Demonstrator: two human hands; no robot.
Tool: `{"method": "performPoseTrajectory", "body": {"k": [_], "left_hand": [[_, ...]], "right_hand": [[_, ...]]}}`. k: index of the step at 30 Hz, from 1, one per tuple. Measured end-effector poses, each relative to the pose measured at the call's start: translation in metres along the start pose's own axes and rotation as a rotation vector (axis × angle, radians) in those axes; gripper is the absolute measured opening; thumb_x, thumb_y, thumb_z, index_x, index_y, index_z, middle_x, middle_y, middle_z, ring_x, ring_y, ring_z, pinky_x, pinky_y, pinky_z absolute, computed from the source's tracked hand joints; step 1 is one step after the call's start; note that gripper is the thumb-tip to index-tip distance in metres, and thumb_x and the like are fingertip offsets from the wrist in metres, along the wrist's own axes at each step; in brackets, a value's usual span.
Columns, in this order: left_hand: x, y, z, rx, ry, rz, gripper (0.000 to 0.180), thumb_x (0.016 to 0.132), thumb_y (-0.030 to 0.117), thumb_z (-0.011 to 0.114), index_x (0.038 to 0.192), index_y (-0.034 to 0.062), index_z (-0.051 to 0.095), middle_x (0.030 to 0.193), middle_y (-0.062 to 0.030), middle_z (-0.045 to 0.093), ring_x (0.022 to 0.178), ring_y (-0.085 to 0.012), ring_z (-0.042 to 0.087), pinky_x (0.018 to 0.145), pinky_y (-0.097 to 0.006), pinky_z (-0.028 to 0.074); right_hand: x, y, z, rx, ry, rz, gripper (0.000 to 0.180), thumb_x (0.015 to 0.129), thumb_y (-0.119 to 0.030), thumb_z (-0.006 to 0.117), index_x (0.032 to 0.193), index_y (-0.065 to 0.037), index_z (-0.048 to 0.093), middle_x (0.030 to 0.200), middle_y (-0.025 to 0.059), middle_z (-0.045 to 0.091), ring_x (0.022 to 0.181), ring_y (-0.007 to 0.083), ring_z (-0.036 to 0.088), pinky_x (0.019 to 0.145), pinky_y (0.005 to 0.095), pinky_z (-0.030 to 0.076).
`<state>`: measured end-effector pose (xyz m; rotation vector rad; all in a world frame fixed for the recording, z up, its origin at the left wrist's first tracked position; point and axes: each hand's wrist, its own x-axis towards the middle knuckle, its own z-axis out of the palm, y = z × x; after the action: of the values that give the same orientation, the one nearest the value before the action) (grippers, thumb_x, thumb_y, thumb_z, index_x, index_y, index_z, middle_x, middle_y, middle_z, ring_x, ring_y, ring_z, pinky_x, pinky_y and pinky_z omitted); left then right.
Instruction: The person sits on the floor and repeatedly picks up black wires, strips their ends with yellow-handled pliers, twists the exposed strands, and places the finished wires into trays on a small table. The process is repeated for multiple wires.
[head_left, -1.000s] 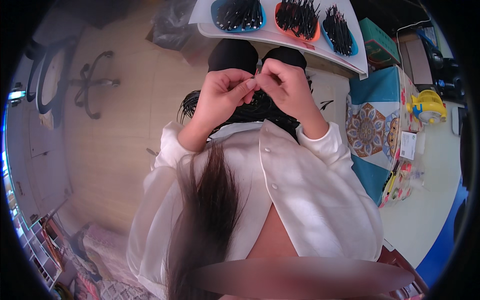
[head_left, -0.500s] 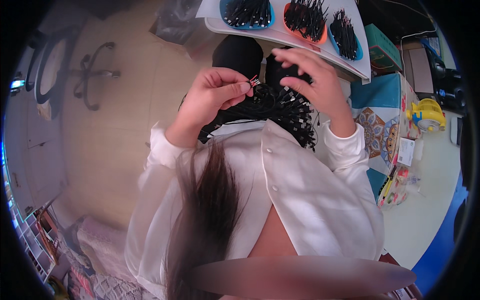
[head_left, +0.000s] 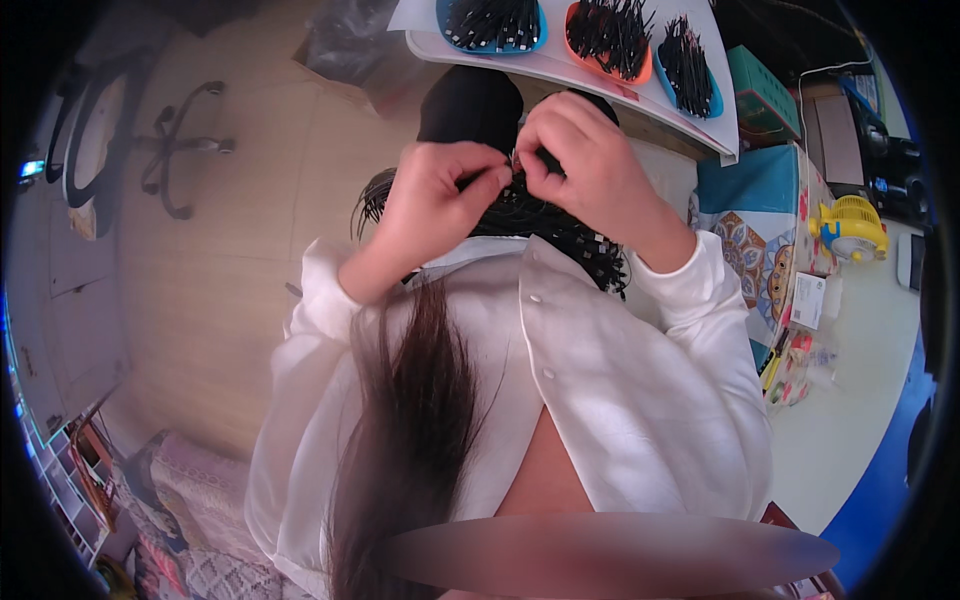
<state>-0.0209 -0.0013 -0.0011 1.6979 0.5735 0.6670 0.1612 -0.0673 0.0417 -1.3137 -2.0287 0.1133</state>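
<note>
Over my lap, my left hand [head_left: 446,192] is closed, thumb and forefinger pinching the end of a black cable. My right hand [head_left: 585,165] has its fingertips pinched together right beside it, at the fine coloured wire ends [head_left: 516,165] between the two hands. The fingers hide most of these wires. Below the hands, a heap of black cables [head_left: 590,255] with small metal plugs lies across my lap, and some loose cable ends [head_left: 372,195] stick out past my left wrist.
On the white table [head_left: 545,68] ahead stand a blue tray [head_left: 443,38], an orange tray [head_left: 574,45] and another blue tray [head_left: 716,98], all holding short black cables. A yellow fan [head_left: 855,225] stands at the right. An office chair [head_left: 170,145] is on the floor at left.
My right hand, open and apart before, has moved left and closed at the wire ends. My left hand stays in nearly the same place, still pinching the cable.
</note>
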Motion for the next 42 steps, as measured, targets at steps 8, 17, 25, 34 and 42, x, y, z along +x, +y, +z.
{"method": "performPoseTrajectory", "body": {"k": [8, 17, 25, 34, 42], "left_hand": [[0.023, -0.003, 0.008, 0.008, 0.097, 0.047, 0.007, 0.083, 0.002, 0.064, 0.085, -0.0036, 0.066, 0.061, -0.0130, 0.057, 0.052, -0.0117, 0.049, 0.050, -0.028, 0.041], [0.012, -0.005, 0.008, 0.036, 0.090, 0.079, 0.010, 0.089, 0.002, 0.062, 0.088, -0.0065, 0.067, 0.061, -0.0006, 0.057, 0.054, -0.0060, 0.047, 0.049, -0.021, 0.036], [0.017, -0.001, 0.007, -0.440, -0.039, -0.175, 0.011, 0.090, 0.003, 0.062, 0.084, -0.0056, 0.066, 0.061, -0.0001, 0.054, 0.055, -0.0046, 0.045, 0.049, -0.021, 0.033], [0.027, 0.005, 0.028, -0.348, -0.024, -0.127, 0.012, 0.091, 0.005, 0.062, 0.087, -0.0059, 0.066, 0.063, 0.0003, 0.056, 0.056, -0.0040, 0.046, 0.050, -0.020, 0.035], [0.035, 0.003, 0.042, -0.738, -0.031, -0.269, 0.012, 0.090, 0.005, 0.061, 0.085, -0.0032, 0.067, 0.062, 0.0006, 0.054, 0.050, -0.0034, 0.040, 0.044, -0.019, 0.024]], "right_hand": [[-0.007, 0.014, 0.022, -0.076, 0.233, 0.156, 0.022, 0.066, 0.003, 0.068, 0.079, -0.003, 0.052, 0.080, 0.0089, 0.054, 0.077, 0.0276, 0.055, 0.068, 0.0354, 0.048], [-0.013, 0.057, -0.044, -0.420, 0.474, 0.448, 0.012, 0.078, -0.008, 0.070, 0.083, -0.003, 0.060, 0.075, 0.0055, 0.056, 0.066, 0.0174, 0.053, 0.062, 0.0302, 0.046], [-0.044, 0.057, -0.032, 0.125, 0.168, 0.608, 0.014, 0.094, -0.012, 0.060, 0.099, 0.001, 0.063, 0.087, 0.0022, 0.062, 0.074, 0.0072, 0.054, 0.069, 0.0210, 0.045], [-0.037, 0.018, -0.008, 0.742, 0.094, 0.663, 0.012, 0.090, -0.006, 0.066, 0.099, 0.001, 0.063, 0.087, -0.0003, 0.063, 0.078, 0.0034, 0.058, 0.068, 0.0179, 0.048], [-0.051, 0.007, 0.013, 0.384, 0.467, 0.498, 0.009, 0.091, -0.009, 0.065, 0.088, -0.001, 0.061, 0.079, -0.0018, 0.061, 0.070, 0.0030, 0.054, 0.061, 0.0195, 0.045]]}}
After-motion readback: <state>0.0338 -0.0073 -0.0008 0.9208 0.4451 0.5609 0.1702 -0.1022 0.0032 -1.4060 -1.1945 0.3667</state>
